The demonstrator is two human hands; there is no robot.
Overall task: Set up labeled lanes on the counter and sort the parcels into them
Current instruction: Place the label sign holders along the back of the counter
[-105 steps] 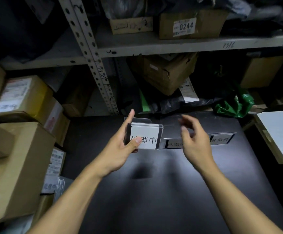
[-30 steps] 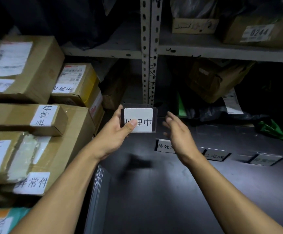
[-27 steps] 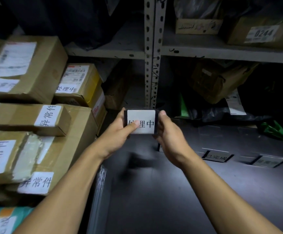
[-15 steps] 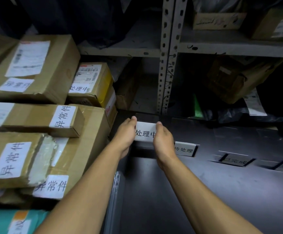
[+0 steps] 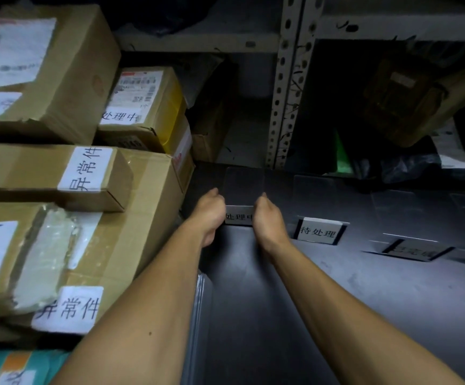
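A: Item one. Clear acrylic sign stand with a white card reading 处理中 (image 5: 238,216), standing at the far left of the dark matte counter (image 5: 336,315), close to the stacked parcels.

B: Hold?

A: Left hand (image 5: 210,215) on its left edge, right hand (image 5: 267,218) on its right edge, fingers curled in round the sides. The stand looks pinched between the two hands. Fingertips are hidden behind the knuckles, so how firmly, I cannot tell.

B: Handling notes?

A: Judged light and stiff. Smooth plastic, probably slippery and easily scuffed; a flat clear base plate runs back behind the card. Best taken by the two side edges, as here, and set down squarely so the base sits flat.

B: Item two?

A: Second acrylic stand, white card reading 待处理 (image 5: 318,232), just right of the right hand, standing free. Item three, third stand with a dim unreadable card (image 5: 417,251), further right.

B: Parcels?

A: Brown cardboard boxes with white paper labels (image 5: 59,176), piled at the left, several marked 异常件. One yellow-taped carton marked 处理中 (image 5: 145,107) behind them. Stiff-sided; weight unknown. Take them under the bottom edges with both hands, not by the labels.

B: Sorted yet?

A: None lies in a lane.
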